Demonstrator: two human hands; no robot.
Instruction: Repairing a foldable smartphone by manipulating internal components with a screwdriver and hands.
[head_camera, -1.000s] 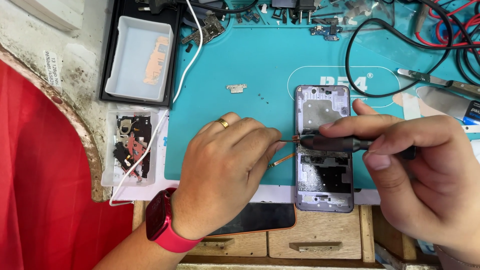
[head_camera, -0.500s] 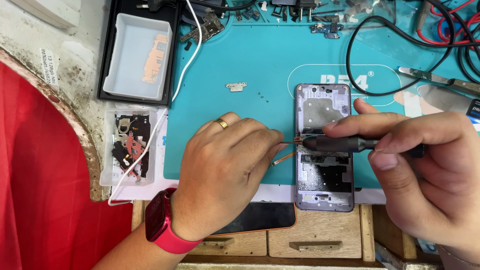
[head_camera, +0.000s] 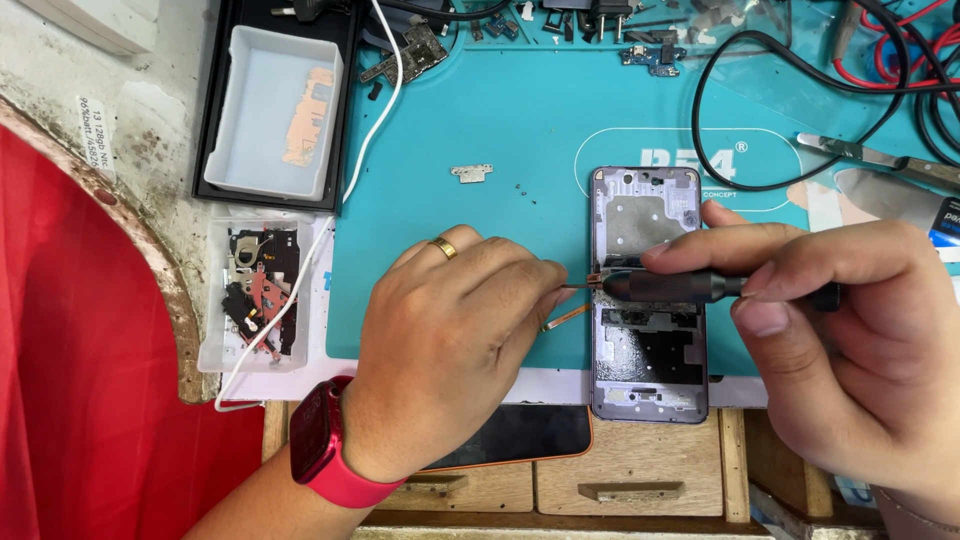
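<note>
Right now the work looks to be at the fine stage of a phone strip-down: the opened phone frame (head_camera: 649, 290) lies lengthwise on the teal mat (head_camera: 480, 130), a little right of the middle of the frame, its lower end reaching the mat's front edge above the wooden drawers (head_camera: 640, 478) of the counter. The right hand (head_camera: 850, 340) comes in from the right edge and pinches a dark precision screwdriver (head_camera: 700, 287) between thumb and first fingers, holding it nearly level so that its tip points left across the frame's left rim. The left hand (head_camera: 450, 340), wearing a gold ring and a red watch (head_camera: 325, 448), rests knuckles-up on the mat just left of the phone, fingers curled inward; a thin tool or tweezer tip (head_camera: 573, 288) seems to poke out from under them towards the screwdriver's tip, though I cannot tell exactly how it is pinched. A small copper-coloured flex strip (head_camera: 566, 318) hangs off the frame's left side just below that point.

My guess is that the next move calls for a steady, small turn or lift at that spot, with the left hand bracing.

A clear tray of removed parts (head_camera: 255, 290) sits at the left, a white tray (head_camera: 275, 110) in the upper left, and black cables (head_camera: 800, 90) loop across the upper right.
</note>
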